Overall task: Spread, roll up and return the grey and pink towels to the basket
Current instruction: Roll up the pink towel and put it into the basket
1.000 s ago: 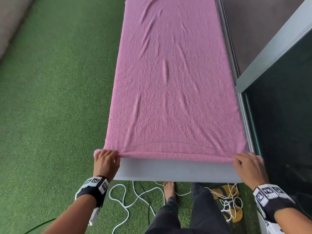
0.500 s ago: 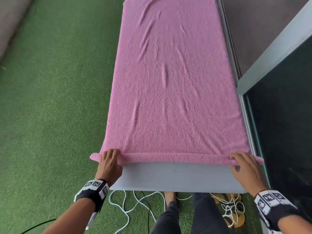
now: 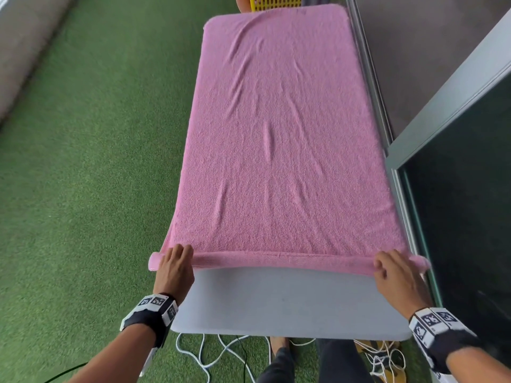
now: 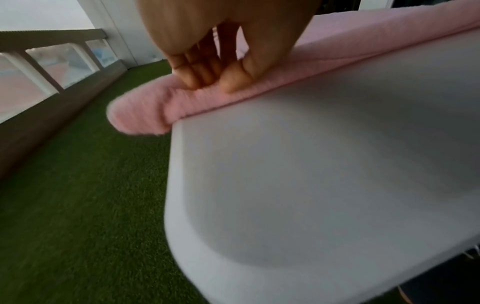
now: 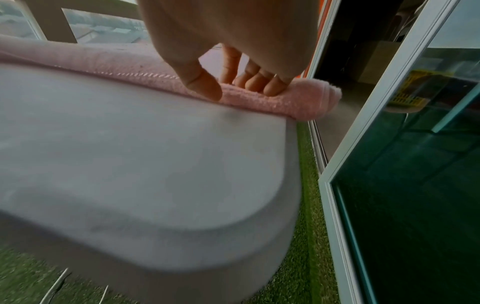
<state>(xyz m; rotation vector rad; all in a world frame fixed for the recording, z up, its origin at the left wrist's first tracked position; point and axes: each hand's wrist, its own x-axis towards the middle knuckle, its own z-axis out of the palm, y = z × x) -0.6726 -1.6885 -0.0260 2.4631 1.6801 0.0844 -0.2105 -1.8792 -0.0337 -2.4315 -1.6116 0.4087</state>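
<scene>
A pink towel lies spread lengthwise over a grey table. Its near end is rolled into a thin roll across the table's width, and both ends of the roll stick out past the table's sides. My left hand holds the roll's left end, fingers over the top and thumb on the near side. My right hand holds the right end the same way. A yellow basket shows beyond the table's far end, with something grey beside it.
Green artificial turf covers the floor on the left. A sliding glass door and its metal track run close along the table's right side. White cables and sandals lie by my feet under the near edge.
Both hands have rolled the towel's near edge away from me, so the hem became a thin roll and more bare table shows in front. The head view has tilted up and now shows the basket.
</scene>
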